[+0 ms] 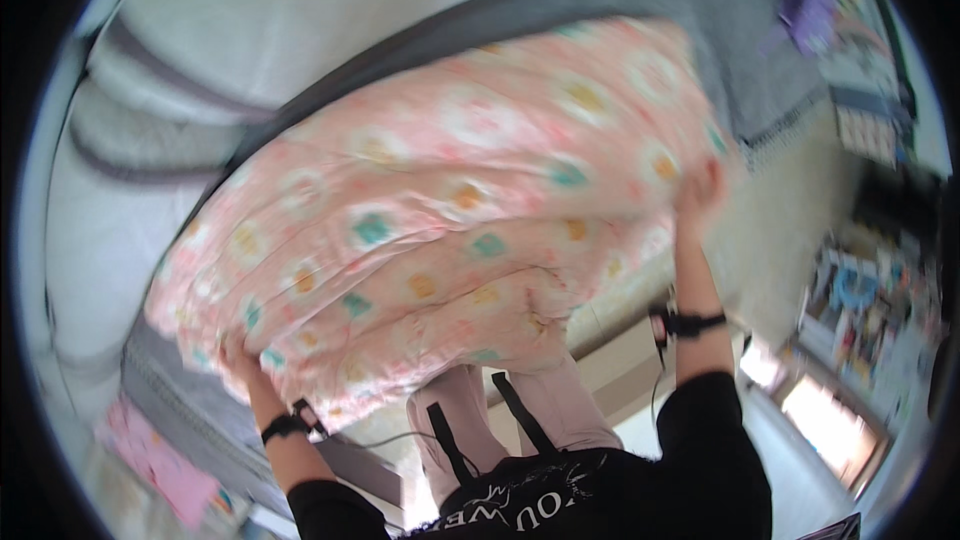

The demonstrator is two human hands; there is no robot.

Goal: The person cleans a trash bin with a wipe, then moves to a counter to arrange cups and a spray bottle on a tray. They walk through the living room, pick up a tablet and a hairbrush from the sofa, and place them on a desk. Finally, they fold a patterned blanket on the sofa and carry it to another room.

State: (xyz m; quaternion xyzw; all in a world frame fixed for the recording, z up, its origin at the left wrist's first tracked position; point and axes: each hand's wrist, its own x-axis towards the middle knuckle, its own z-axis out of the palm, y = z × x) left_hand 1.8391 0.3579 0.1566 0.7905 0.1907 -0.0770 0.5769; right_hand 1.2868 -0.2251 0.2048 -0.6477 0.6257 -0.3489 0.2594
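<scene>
A pink quilt with a print of white, yellow and green patches spreads across the middle of the view, creased along its length. My left hand grips its near left edge, the fingers partly sunk in the fabric. At the quilt's right edge is my right hand, blurred, with its fingers curled on the cloth. Beneath and beyond the quilt lies a grey bed cover. The near side of the quilt bunches and hangs down in front of my legs.
White fabric with dark bands rises on the left and far side. A pink cloth item lies at the lower left. A purple item rests at the far right corner. Cluttered shelves stand right of the floor.
</scene>
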